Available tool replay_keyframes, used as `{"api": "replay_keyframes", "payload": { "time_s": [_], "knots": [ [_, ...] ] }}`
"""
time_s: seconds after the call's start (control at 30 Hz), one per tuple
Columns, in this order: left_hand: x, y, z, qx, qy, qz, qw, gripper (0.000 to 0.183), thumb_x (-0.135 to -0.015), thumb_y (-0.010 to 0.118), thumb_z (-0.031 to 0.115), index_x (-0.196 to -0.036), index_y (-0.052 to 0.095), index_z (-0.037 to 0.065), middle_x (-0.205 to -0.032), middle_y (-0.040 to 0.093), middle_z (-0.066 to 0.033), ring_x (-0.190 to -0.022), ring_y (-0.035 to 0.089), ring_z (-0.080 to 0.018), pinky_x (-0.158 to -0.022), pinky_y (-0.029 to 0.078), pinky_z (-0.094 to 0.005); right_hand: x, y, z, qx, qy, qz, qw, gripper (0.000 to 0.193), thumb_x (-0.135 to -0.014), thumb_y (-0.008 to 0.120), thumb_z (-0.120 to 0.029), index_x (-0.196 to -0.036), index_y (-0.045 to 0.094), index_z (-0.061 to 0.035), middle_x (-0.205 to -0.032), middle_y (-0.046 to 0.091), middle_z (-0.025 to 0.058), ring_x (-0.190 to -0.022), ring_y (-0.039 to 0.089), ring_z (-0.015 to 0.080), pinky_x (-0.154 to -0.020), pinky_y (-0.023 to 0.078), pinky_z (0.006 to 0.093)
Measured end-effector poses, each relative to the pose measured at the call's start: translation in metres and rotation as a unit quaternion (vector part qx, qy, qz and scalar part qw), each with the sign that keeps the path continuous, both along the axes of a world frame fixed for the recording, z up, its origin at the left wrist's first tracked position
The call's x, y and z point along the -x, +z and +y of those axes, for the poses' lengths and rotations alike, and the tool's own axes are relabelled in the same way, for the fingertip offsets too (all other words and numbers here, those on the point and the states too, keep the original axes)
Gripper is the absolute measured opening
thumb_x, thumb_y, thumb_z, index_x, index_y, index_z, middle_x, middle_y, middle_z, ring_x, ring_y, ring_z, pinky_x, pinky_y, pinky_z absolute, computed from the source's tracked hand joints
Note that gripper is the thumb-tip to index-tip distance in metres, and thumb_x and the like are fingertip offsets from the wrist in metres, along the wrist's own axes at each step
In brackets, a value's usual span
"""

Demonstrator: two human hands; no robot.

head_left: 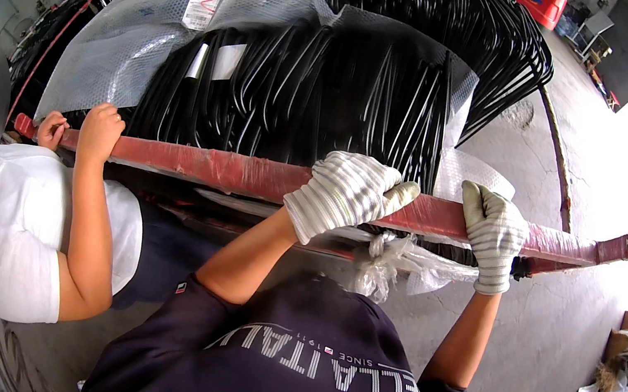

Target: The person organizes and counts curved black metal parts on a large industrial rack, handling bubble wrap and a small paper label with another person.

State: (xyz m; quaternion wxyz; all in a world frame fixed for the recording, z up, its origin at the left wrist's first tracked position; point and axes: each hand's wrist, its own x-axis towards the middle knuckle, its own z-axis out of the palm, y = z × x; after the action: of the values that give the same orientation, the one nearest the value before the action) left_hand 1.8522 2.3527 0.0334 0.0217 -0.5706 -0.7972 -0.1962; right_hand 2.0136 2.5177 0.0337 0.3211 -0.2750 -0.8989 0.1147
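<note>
Red film-wrapped bar: it lies crosswise (pixel 234 172) between us and the stack of thin, bent black rods (pixel 381 99).
Our left hand: gloved (pixel 350 192), curled over the bar near its middle, thumb alongside; the fingertips are hidden.
Our right hand: gloved (pixel 496 236), closed around the bar nearer its right end.
Co-worker's hands: both (pixel 100 133) at the bar's left end.
Step at the bar: we judge it to be gripping and steadying.
Next move at the bar: it seems to call for an even, shared grip, clear of the knotted plastic film (pixel 381 265) hanging below.
</note>
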Motion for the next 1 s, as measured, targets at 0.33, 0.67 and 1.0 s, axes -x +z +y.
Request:
{"api": "replay_keyframes", "payload": {
  "time_s": [0.33, 0.67, 1.0],
  "knots": [
    [-0.003, 0.0035, -0.0027, -0.05, -0.007, 0.037, 0.998, 0.043, -0.092, 0.055, 0.047, -0.084, 0.073, 0.009, -0.062, 0.065, -0.0112, -0.059, 0.065, -0.026, -0.057, 0.052, -0.0363, -0.0001, 0.0, -0.0003, -0.023, 0.005, 0.005, 1.0, 0.023, -0.088, 0.065, -0.027, -0.078, 0.071, -0.0074, -0.063, 0.062, 0.0128, -0.057, 0.061, 0.0289, -0.057, 0.048, 0.0387],
    [-0.0017, 0.0008, -0.0016, -0.03, -0.003, 0.008, 1.0, 0.044, -0.092, 0.053, 0.048, -0.085, 0.072, 0.009, -0.067, 0.067, -0.0125, -0.063, 0.066, -0.0275, -0.061, 0.052, -0.0388, -0.0012, 0.0033, -0.0014, -0.003, -0.007, -0.024, 1.0, 0.023, -0.089, 0.065, -0.029, -0.084, 0.073, -0.0076, -0.066, 0.064, 0.0135, -0.06, 0.063, 0.0285, -0.061, 0.05, 0.0366],
    [-0.0018, 0.0003, -0.0008, -0.012, 0.006, 0.001, 1.0, 0.044, -0.093, 0.052, 0.048, -0.086, 0.073, 0.009, -0.068, 0.067, -0.0129, -0.064, 0.066, -0.028, -0.062, 0.053, -0.0394, -0.0009, 0.0028, -0.0008, -0.002, -0.004, -0.029, 1.0, 0.027, -0.09, 0.064, -0.031, -0.083, 0.073, -0.0069, -0.067, 0.065, 0.014, -0.06, 0.064, 0.0288, -0.061, 0.05, 0.0369]
  ]
}}
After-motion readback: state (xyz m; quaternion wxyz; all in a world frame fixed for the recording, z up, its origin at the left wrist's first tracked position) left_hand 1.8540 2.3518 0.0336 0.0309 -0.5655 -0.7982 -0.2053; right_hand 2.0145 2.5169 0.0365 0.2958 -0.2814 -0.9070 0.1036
